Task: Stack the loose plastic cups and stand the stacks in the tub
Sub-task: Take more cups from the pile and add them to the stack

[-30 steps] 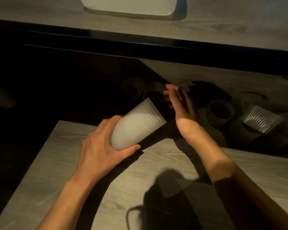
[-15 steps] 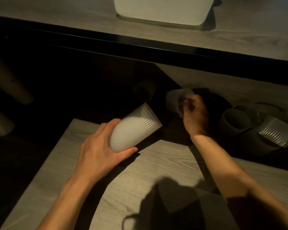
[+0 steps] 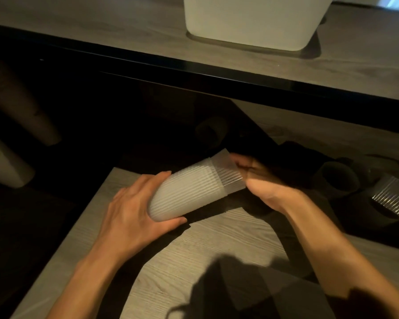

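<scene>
since cups nest only when their axes line up, the ribbed cup (image 3: 182, 199) is held on its side at the middle of the frame. its closed end is wrapped by the curled fingers and thumb of the left hand (image 3: 134, 215), and its mouth is turned toward the upper right. a second cup (image 3: 229, 174) is seated partway in that mouth, with its rim end left projecting. it is gripped at that end by the right hand (image 3: 265, 183), though the fingertips are lost in shadow. the pair is kept just over the far edge of the near table (image 3: 194, 261), probably so that a slip costs little. loose cups (image 3: 339, 180) lie in the dark at the right of the frame, a lit cup (image 3: 392, 199) beside them, near the right hand. the tub (image 3: 256, 24) stands on the ledge (image 3: 101, 26) at the top of the frame, well apart, so stacking is judged to come before any standing of the stack.
</scene>
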`<state>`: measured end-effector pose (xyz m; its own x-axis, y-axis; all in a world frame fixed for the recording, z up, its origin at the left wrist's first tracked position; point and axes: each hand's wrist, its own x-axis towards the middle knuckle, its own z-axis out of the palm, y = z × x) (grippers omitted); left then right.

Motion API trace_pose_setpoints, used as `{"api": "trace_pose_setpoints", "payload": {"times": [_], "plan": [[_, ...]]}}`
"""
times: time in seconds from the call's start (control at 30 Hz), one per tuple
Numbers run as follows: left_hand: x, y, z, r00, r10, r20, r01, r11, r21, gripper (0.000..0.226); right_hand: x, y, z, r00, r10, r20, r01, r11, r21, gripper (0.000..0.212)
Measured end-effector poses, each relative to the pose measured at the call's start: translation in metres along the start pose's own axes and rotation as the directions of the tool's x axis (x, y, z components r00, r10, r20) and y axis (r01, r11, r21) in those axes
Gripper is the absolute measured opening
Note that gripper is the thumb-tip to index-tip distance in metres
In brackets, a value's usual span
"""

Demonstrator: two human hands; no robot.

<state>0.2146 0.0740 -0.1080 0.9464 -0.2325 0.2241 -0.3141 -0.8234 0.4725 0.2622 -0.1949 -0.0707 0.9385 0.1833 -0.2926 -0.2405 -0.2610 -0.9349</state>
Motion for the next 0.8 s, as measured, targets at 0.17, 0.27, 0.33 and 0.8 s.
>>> {"api": "trace_pose_setpoints", "payload": {"times": [0.17,0.27,0.33,0.8], "plan": [[-0.002,-0.001,-0.001,0.999,-0.036,-0.038,0.035,0.998,-0.051,0.093,0.009,-0.001,0.026,0.995,-0.084,-0.057,0.084,0.996,-0.009,0.046],[-0.003,-0.004,-0.002,0.998,-0.044,-0.040,0.041,0.996,-0.078,0.092,0.017,-0.006,0.040,1.000,-0.009,0.020,0.007,0.997,0.075,0.030],[-0.005,-0.007,-0.003,0.997,-0.068,-0.041,0.065,0.995,-0.079,0.093,0.022,-0.012,0.045,0.997,0.029,-0.070,-0.022,0.994,0.105,0.021],[-0.004,-0.008,-0.008,0.992,-0.119,-0.033,0.117,0.992,-0.049,0.093,0.068,0.012,0.032,0.740,-0.137,-0.659,-0.046,0.966,-0.253,0.039]]}}
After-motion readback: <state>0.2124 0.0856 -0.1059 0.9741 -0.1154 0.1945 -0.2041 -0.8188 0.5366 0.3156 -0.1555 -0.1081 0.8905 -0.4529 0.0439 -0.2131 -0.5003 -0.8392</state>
